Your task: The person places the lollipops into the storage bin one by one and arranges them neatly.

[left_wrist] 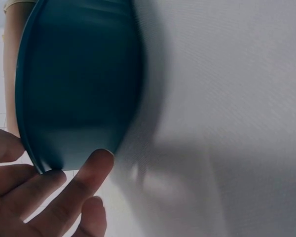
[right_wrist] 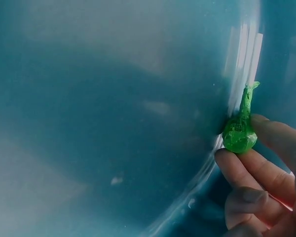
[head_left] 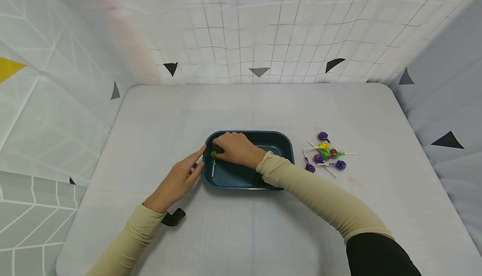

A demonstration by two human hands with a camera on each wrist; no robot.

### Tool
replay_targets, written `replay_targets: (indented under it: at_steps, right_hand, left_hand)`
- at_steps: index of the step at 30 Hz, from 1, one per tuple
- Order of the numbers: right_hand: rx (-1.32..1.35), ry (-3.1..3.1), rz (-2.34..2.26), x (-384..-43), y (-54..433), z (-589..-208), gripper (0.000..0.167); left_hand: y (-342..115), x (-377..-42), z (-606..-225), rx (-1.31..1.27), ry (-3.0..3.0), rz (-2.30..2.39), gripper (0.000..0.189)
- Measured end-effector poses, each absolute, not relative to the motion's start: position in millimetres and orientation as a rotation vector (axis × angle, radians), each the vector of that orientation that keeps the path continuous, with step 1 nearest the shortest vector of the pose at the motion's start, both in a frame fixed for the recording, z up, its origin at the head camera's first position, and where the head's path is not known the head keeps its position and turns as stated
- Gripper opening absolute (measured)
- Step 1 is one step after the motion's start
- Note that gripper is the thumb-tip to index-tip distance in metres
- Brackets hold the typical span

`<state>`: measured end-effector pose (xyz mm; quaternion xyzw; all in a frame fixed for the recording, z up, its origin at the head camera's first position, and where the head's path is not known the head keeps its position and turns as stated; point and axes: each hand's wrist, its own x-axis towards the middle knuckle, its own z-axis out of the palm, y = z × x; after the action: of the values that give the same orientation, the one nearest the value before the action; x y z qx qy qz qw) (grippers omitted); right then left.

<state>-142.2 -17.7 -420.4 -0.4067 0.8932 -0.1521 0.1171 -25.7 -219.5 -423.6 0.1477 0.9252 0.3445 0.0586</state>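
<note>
A dark teal tray with rounded corners sits mid-table. My right hand reaches into its left end and pinches a green-wrapped lollipop between thumb and fingers. The lollipop's white stick points toward the near side in the head view. In the right wrist view the candy is close by the tray's curved inner edge. My left hand is at the left end of the tray, its extended fingers touching the outer wall, as the left wrist view also shows.
Right of the tray lies a loose pile of several lollipops: purple ones, a yellow one, and red and green ones. The white-covered table is bordered by patterned fabric walls. A black device shows at my left wrist.
</note>
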Motion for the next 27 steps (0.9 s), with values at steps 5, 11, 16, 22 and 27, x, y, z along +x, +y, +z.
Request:
replay_targets:
  at_steps: [5,11,16,22,27]
  right_hand:
    - [-1.184,2.613,-0.441,-142,-18,-420,0.019]
    - [-1.186,2.606,-0.459,-143,-18,-419,0.019]
    - [-1.18,2.604,-0.462,-142,-17,-418,0.021]
    - [-1.176,2.611,-0.464,-142,-14,-415,0.023]
    - [-1.187,2.597,-0.497,-142,-10,-410,0.024]
  left_hand:
    - [-220,-25,-423,0.434,2.801,1.037,0.056]
    - [-221,-25,-424,0.441,2.808,1.037,0.056]
    - [-221,-26,-424,0.455,2.81,1.039,0.056]
    - [-221,-26,-425,0.469,2.819,1.042,0.056]
    - [-220,-27,-425,0.468,2.817,1.041,0.056]
